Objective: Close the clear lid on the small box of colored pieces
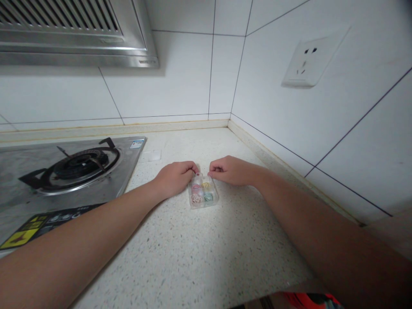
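A small clear plastic compartment box (210, 202) lies on the counter between my hands. Its sections hold coils that look like small rubber bands: pink bands (196, 198), yellow bands (206, 185) and green bands (208, 196). At the box's far left corner, the fingers of my left hand (177, 177) are closed in a pinch on the edge. My right hand (230, 171) pinches at the far right corner, its fingers curled in. Whether a band is also between the fingertips is too small to tell.
To the left is a steel gas stove (128, 171) with a black burner (80, 165). A flat clear plastic piece (151, 156) lies beside it. Tiled walls meet at the corner behind the speckled counter (180, 257). A range hood (138, 56) hangs above; a socket (302, 62) is on the right wall.
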A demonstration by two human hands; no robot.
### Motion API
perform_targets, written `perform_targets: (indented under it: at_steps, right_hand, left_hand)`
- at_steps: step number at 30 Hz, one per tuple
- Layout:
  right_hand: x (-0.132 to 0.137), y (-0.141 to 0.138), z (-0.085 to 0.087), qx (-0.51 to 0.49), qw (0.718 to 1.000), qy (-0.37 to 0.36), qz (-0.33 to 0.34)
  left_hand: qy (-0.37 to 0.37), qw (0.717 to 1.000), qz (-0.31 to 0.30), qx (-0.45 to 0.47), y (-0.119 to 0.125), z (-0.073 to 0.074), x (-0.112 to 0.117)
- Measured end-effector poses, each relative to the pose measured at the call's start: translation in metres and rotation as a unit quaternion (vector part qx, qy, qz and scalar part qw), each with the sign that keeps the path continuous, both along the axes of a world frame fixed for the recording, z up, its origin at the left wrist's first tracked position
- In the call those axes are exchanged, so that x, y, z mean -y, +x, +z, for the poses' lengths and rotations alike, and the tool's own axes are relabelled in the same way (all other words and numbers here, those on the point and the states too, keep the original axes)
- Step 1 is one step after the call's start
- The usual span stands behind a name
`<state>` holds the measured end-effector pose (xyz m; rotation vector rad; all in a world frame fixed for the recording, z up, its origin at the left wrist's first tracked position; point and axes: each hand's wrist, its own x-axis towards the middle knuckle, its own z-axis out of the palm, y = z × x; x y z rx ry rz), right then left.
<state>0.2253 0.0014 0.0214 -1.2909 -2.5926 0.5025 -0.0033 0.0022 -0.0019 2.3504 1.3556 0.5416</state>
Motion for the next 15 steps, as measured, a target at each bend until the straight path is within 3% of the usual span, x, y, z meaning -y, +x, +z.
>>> perform_targets:
  at_steps: [15]
  right_hand:
    - [-0.0002,-0.0008,-0.0004,0.0,1.0,0.002,-0.002]
  left_hand:
    - [0.002,1.0,0.003,-0.003,0.0003,-0.0004,-0.0005]
